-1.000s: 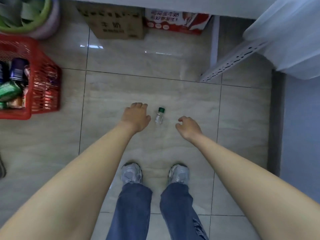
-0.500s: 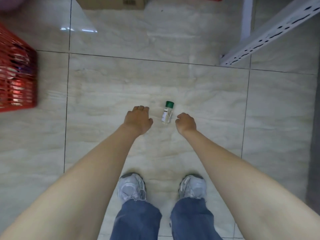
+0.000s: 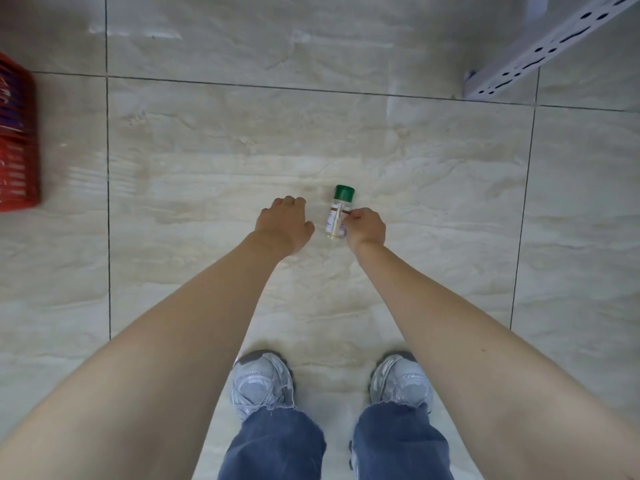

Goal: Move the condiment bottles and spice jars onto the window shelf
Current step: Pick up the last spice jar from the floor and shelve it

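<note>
A small clear spice jar (image 3: 338, 216) with a green cap lies on its side on the tiled floor, cap pointing away from me. My right hand (image 3: 367, 227) is at the jar's right side, and its curled fingertips touch the label; no finger wraps over the jar. My left hand (image 3: 284, 222) hovers just left of the jar with a small gap, fingers loosely curled and holding nothing. The window shelf is out of view.
A red plastic basket (image 3: 17, 143) stands at the left edge. A white perforated metal rack leg (image 3: 540, 53) slants across the top right. My two grey shoes (image 3: 263, 382) stand on the tiles just below the jar.
The view has tilted down and closer to the floor. My right hand has moved left until it touches the jar. My left hand has stayed beside it.
</note>
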